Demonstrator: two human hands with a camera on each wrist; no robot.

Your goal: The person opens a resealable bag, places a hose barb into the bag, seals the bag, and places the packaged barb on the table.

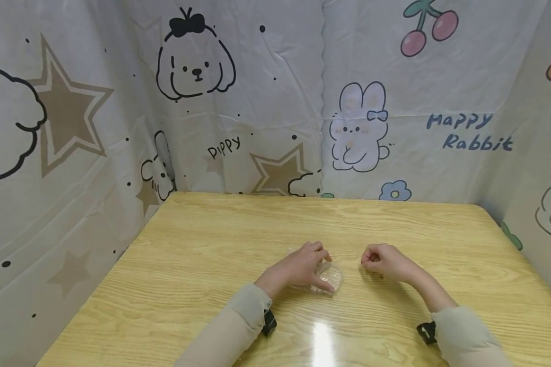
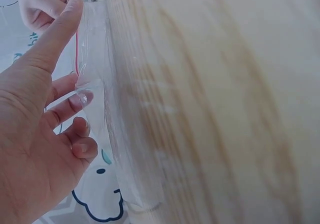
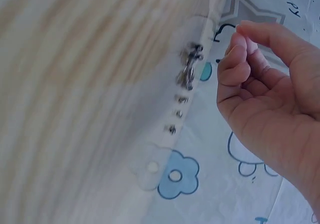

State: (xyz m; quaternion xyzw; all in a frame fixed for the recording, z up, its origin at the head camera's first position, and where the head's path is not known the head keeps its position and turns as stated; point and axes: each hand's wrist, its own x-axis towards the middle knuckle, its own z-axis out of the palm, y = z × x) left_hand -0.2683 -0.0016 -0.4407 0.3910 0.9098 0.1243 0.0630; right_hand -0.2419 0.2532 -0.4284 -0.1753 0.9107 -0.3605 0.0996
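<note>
A clear plastic zip bag (image 1: 331, 276) with a red line along its mouth lies on the table. My left hand (image 1: 298, 267) grips it from above, thumb along the near side and fingers at the far side, its mouth toward the right. Just right of the bag, my right hand (image 1: 387, 261) hovers with curled fingers, thumb and index fingertips together. Nothing shows between those fingertips in the right wrist view; I cannot tell if something tiny is pinched. Several small silvery metal pieces (image 3: 188, 66) lie on the table beside the right hand, some clustered, others single.
The wood-grain table (image 1: 239, 224) has its far edge against a printed curtain (image 1: 275, 102), which also hangs along the left and right sides. Light reflects off the tabletop near the front. Black wrist straps (image 1: 269, 322) sit at both sleeve cuffs.
</note>
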